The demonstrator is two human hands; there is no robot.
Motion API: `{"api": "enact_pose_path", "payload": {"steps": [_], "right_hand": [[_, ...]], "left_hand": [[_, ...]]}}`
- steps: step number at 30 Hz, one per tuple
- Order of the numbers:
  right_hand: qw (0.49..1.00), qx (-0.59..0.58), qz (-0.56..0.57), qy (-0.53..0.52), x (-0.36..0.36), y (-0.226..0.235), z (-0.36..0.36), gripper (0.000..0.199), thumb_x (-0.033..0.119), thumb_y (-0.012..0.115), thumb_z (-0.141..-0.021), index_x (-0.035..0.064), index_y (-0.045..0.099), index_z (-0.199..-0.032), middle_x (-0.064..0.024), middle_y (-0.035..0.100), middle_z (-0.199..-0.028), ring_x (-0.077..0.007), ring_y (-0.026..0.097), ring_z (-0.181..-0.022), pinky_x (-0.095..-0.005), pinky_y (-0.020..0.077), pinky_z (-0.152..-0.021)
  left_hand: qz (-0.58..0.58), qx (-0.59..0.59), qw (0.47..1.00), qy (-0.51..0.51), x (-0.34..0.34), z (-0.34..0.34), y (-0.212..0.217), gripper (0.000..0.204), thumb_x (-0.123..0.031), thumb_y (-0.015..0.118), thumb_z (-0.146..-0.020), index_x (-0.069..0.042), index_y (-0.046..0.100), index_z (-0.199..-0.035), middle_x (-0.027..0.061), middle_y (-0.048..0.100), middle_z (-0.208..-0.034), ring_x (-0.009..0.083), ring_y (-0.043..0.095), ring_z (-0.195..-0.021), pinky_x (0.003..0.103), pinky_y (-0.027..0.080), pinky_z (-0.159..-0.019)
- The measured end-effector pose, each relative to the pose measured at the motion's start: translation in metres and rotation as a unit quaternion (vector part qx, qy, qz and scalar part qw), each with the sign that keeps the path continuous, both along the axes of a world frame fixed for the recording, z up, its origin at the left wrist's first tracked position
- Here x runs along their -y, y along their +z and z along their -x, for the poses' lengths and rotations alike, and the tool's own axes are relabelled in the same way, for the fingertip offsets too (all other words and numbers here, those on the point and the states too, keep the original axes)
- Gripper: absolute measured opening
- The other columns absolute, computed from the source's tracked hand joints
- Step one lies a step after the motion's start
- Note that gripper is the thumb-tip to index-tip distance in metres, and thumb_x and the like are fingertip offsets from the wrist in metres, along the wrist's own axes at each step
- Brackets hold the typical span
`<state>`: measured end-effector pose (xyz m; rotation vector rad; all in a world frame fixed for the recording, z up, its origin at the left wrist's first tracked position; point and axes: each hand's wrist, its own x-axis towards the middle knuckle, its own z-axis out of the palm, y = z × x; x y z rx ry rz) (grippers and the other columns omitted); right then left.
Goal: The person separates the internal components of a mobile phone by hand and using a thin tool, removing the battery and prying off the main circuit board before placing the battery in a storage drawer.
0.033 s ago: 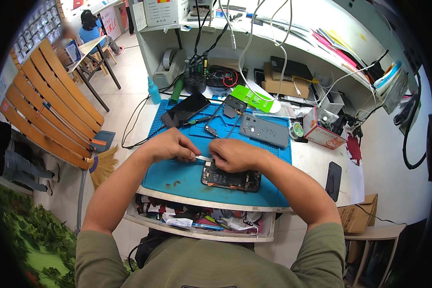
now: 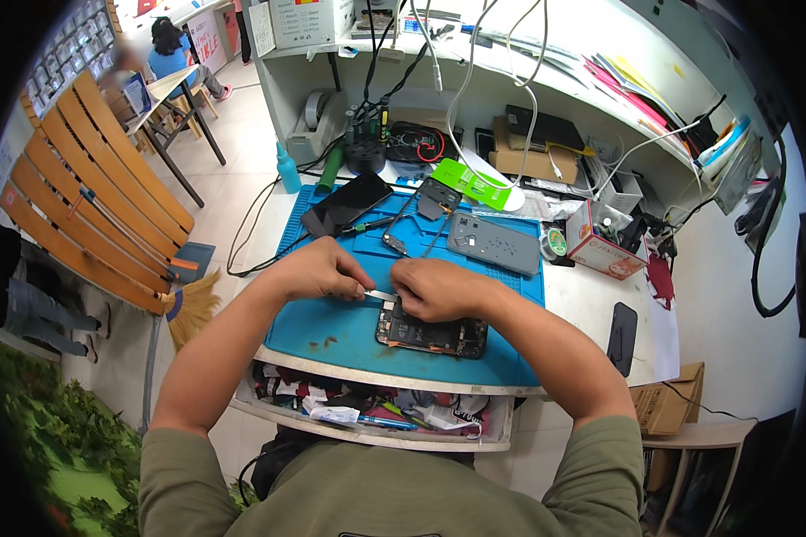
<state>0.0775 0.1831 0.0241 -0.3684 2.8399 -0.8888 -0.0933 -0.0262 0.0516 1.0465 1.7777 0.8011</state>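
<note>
1. On the blue mat [image 2: 331,327], your opened phone [image 2: 432,335] lies flat, dark insides showing, near the front edge.
2. Your left hand [image 2: 318,270] pinches silver tweezers [image 2: 381,295]; your right hand [image 2: 439,289] rests closed on the phone's top.
3. Count one dark phone [image 2: 345,204] and one grey back cover [image 2: 494,242] behind.

Right hand [image 2: 439,288] covers the opened phone's [image 2: 432,334] top end | tool tip [image 2: 381,294] hidden between hands | drawer clutter [image 2: 367,407] indistinct
</note>
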Motion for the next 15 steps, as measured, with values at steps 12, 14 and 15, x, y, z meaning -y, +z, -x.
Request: {"api": "enact_pose_path", "payload": {"steps": [12,14,15], "right_hand": [[1.0,0.001,-0.002,0.003,0.002,0.002,-0.001,0.019,0.014,0.061,-0.092,-0.0013,0.064,-0.103,-0.0229,0.069,-0.104,-0.0429,0.067,-0.102,-0.0515,0.0536,-0.087],[1.0,-0.004,0.003,0.005,0.001,0.001,-0.001,0.019,0.015,0.061,-0.092,-0.0012,0.064,-0.103,-0.0228,0.069,-0.104,-0.0427,0.067,-0.102,-0.0512,0.0537,-0.087],[1.0,-0.005,0.006,0.005,0.0,0.0,-0.001,0.019,0.015,0.061,-0.093,-0.0011,0.064,-0.103,-0.0228,0.068,-0.104,-0.0427,0.067,-0.102,-0.0511,0.0537,-0.088]], "left_hand": [[0.019,-0.216,0.974,-0.06,-0.016,-0.024,0.024,0.02,-0.005,0.078,-0.088,-0.004,0.084,-0.107,0.0152,0.082,-0.099,0.028,0.079,-0.094,0.038,0.06,-0.087],[0.014,-0.186,0.981,-0.048,-0.016,-0.019,0.015,0.02,-0.003,0.078,-0.088,-0.005,0.084,-0.107,0.015,0.082,-0.099,0.0276,0.078,-0.094,0.038,0.06,-0.087],[0.011,-0.185,0.982,-0.044,-0.016,-0.019,0.012,0.02,-0.003,0.078,-0.089,-0.005,0.084,-0.107,0.0146,0.082,-0.099,0.0273,0.078,-0.094,0.038,0.06,-0.086]]}}
